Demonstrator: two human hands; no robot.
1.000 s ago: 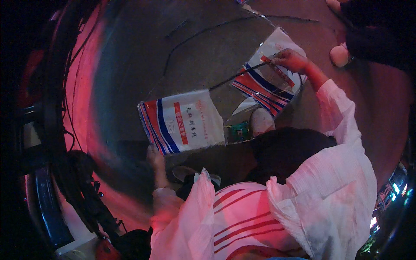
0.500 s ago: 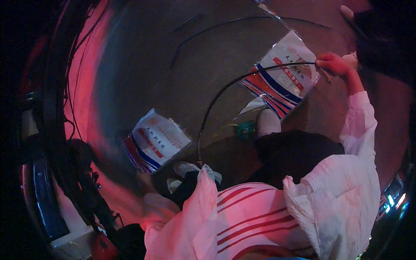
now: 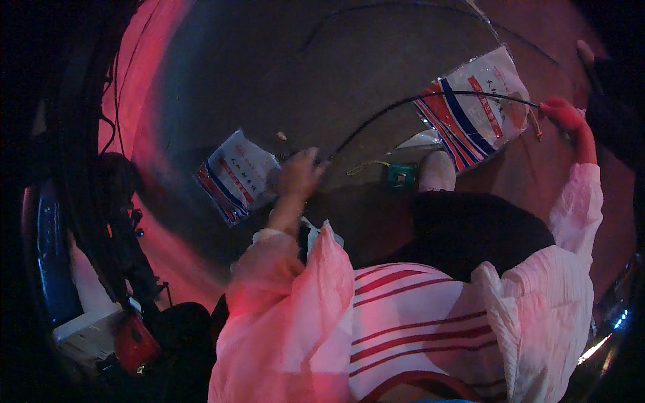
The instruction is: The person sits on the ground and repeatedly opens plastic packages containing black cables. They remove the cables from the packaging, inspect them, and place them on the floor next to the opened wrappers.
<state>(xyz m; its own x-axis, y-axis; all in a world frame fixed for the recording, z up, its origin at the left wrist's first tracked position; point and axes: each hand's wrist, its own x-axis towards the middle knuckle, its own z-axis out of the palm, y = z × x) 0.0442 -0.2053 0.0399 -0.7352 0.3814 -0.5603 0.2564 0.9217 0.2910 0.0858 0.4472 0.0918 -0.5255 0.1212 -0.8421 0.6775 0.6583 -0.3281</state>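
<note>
A thin black cable (image 3: 403,102) arches between my two hands above the floor. My right hand (image 3: 564,115), at the upper right, is closed around one end, where a short brass-coloured tip (image 3: 538,134) hangs below the fingers. At centre left, my left hand (image 3: 302,173) meets the other end of the cable; the fingers look closed on it, though they are smeared by motion. Beneath the cable's right part lies a clear plastic packet (image 3: 494,87) with red and blue stripes. A similar packet (image 3: 232,174) lies just left of my left hand.
A green box-shaped object (image 3: 401,175) with a yellowish loop lies by my light shoe (image 3: 437,171). Another dark cable (image 3: 403,5) curves across the far floor. Dark machine parts (image 3: 121,221) and a red object (image 3: 134,342) stand at the left. A dark-clothed person (image 3: 608,87) is at the far right.
My left hand has come up from beside my body to the cable's near end, which is now higher. My right hand still holds its end. The whole view has shifted somewhat.
</note>
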